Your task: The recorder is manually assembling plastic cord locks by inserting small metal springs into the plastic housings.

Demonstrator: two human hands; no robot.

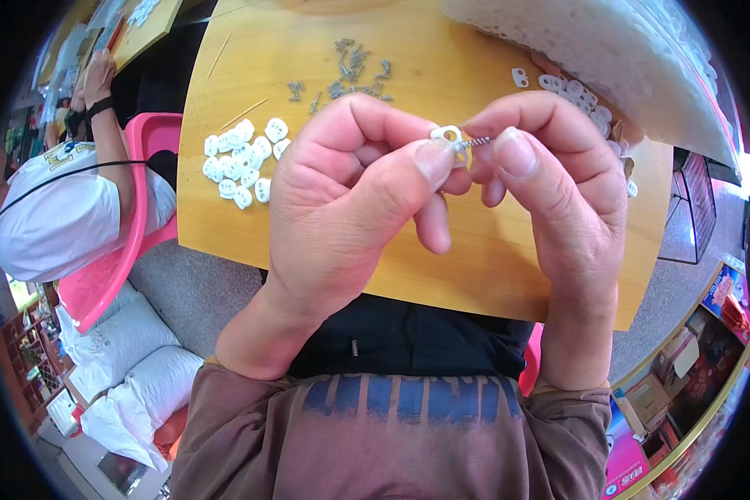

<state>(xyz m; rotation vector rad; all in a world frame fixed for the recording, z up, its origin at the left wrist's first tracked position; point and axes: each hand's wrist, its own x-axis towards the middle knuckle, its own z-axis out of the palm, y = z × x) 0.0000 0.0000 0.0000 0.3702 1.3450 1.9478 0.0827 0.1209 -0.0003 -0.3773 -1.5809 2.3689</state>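
A small white plastic two-hole toggle [446,133] is being pinched in the left hand [350,200]. A short coiled metal spring [475,142], gripped by the right hand [550,183], is being fed in; it should be kept straight and aligned with the opening.

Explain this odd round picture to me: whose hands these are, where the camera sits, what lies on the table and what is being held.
A wide-angle camera worn on a person's head looks down, so straight edges bend. Both hands are that person's own. The left hand pinches a small white plastic piece; the right hand holds a small metal spring against it. On the wooden table lie a pile of white pieces, a scatter of springs and a clear bag of more pieces. Another person sits at the left on a pink chair.
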